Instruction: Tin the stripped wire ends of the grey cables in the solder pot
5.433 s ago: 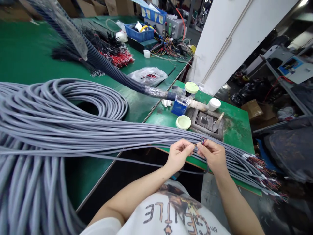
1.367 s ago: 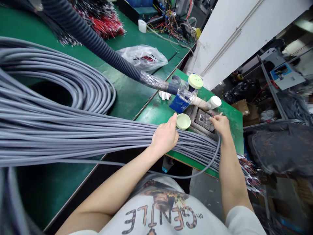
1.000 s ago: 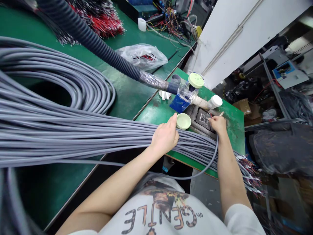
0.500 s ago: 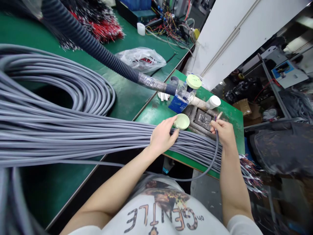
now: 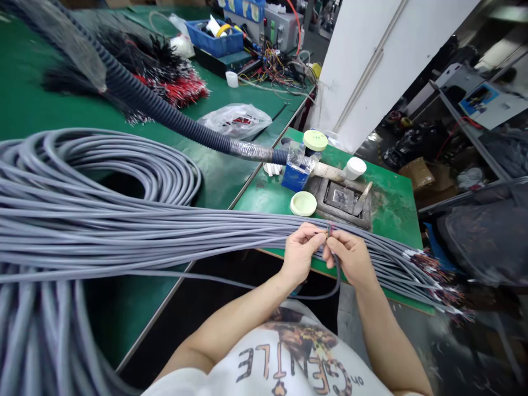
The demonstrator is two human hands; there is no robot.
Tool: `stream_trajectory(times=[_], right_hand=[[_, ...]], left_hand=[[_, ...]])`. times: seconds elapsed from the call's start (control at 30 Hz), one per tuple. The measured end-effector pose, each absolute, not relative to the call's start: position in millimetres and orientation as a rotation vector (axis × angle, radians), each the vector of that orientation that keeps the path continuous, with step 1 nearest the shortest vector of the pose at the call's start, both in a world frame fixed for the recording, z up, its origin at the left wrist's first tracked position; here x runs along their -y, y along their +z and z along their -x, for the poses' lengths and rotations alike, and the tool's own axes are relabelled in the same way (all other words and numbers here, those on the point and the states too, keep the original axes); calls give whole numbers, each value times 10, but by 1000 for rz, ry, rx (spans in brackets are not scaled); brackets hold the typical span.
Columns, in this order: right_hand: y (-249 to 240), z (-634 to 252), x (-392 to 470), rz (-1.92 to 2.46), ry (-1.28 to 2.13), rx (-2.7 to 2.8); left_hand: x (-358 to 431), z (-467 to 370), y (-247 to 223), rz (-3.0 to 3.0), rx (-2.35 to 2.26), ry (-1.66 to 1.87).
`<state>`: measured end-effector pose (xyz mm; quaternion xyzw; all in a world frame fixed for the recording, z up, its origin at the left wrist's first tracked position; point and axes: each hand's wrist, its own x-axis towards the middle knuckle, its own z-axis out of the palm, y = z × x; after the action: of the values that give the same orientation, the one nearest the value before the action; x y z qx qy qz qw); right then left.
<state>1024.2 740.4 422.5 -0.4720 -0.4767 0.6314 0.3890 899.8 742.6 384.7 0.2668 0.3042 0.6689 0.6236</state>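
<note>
My right hand (image 5: 348, 256) is closed on the end of one grey cable (image 5: 337, 275), which loops down and runs off to the left. Thin coloured wires (image 5: 329, 230) stick out of that end. My left hand (image 5: 300, 252) meets it from the left, its thumb and fingers pinched on these wires. Both hands are over the long bundle of grey cables (image 5: 231, 223). Beyond them a pale green round dish (image 5: 303, 203) rests beside the soldering pot (image 5: 340, 198), which has a flat scraper (image 5: 363, 199) on its right side.
A ribbed hose (image 5: 185, 122) crosses from the upper left to a blue box (image 5: 294, 177). Around the pot stand a yellow-green lid (image 5: 315, 140) and a white cup (image 5: 355, 168). Coiled cable (image 5: 177, 170), a plastic bag (image 5: 237, 121) and red-black wires (image 5: 177, 91) lie on the left table.
My right hand has come back from the pot with the cable end. My left hand has left the green dish and moved right to the wires. The camera view has shifted.
</note>
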Motion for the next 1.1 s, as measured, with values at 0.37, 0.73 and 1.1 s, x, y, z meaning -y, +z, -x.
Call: stream_trajectory(times=[0.37, 0.73, 1.1], right_hand=[[4160, -10234, -7119, 1056, 1623, 886], [4359, -10580, -7317, 1349, 1292, 1560], [4523, -10372, -7427, 1288, 1070, 1705]], left_hand=[[-7281, -8993, 3833, -1168, -840, 1608], [-7232, -8778, 3924, -1079, -711, 1092], [-7133, -8724, 3942, -1139, -836, 1154]])
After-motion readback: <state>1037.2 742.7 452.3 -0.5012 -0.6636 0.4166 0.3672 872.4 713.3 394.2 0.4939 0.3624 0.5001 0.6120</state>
